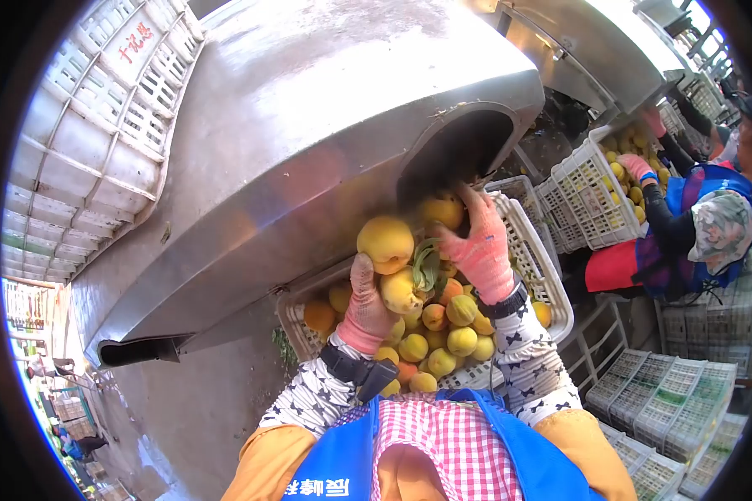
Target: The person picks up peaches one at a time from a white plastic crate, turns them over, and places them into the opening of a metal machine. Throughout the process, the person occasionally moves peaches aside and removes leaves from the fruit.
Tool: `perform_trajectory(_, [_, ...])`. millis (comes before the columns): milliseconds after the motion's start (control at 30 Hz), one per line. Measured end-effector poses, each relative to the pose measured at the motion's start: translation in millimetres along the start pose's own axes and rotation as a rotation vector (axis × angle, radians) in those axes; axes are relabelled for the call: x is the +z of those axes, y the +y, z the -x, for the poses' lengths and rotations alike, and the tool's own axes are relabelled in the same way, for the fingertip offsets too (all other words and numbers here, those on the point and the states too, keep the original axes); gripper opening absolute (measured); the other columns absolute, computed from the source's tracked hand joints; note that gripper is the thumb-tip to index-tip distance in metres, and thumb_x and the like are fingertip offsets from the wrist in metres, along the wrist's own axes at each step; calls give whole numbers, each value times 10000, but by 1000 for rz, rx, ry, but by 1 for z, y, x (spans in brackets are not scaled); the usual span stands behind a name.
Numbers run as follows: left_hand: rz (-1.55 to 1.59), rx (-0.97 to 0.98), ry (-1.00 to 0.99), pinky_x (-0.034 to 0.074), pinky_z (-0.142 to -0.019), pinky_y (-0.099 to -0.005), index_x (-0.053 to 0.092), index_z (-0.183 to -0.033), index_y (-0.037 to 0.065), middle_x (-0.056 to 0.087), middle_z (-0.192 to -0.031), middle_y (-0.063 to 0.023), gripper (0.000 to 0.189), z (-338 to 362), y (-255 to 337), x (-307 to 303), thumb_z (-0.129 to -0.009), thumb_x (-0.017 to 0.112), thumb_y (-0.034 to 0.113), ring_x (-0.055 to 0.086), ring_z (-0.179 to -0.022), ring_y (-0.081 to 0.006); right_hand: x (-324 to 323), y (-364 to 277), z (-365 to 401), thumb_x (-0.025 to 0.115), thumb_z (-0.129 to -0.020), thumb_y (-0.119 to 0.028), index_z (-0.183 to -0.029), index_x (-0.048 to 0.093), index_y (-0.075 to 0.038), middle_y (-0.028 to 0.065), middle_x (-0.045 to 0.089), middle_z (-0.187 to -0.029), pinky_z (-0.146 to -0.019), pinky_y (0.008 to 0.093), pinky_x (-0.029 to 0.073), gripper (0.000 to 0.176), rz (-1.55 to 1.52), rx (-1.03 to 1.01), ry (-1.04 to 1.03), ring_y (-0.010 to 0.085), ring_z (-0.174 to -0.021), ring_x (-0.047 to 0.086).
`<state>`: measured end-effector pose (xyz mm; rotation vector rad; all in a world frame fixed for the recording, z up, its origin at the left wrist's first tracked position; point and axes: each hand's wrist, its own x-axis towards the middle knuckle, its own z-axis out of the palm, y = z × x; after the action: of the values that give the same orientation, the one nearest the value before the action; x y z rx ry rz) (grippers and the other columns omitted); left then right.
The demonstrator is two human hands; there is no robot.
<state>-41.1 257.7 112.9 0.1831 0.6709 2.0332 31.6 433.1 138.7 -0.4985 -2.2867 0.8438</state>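
Both my hands wear pink gloves above a white plastic crate (564, 292) full of yellow and orange peaches (462, 341). My left hand (368, 309) is closed round a large yellow peach (385, 244), with a second peach (401, 290) touching it just below. My right hand (480, 242) curls against another peach (443, 211) at the mouth of a dark opening (455, 150) in the metal machine. Green leaves (426, 265) lie between my hands, on top of the fruit.
A large metal machine (309, 100) slopes over the crate. White crates (117, 108) stand at the upper left, and more crates (668, 392) are at the lower right. On the right, a person in a blue vest (714, 184) reaches into another crate of yellow fruit (589, 188).
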Motion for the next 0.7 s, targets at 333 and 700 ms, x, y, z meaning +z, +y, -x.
perform_trajectory(333, [-138, -170, 49, 468, -1057, -342, 446, -1432, 55, 577, -1295, -114, 776, 0, 11, -8, -984, 388, 685, 568, -1213, -200, -18, -7, -34, 809, -757, -374, -1342, 539, -6, 237, 551, -1290, -1013, 428, 454, 741, -46, -116, -44, 395, -1189, 547])
perform_trajectory(700, [45, -429, 190, 546, -908, -325, 635, -1181, 32, 677, -1049, -126, 598, -27, 0, 9, -1005, 477, 581, 648, -1004, -210, 14, 3, -16, 792, -761, -277, -1260, 576, 32, 237, 595, -1150, -889, 438, 524, 625, 80, 36, 108, 407, -1031, 605])
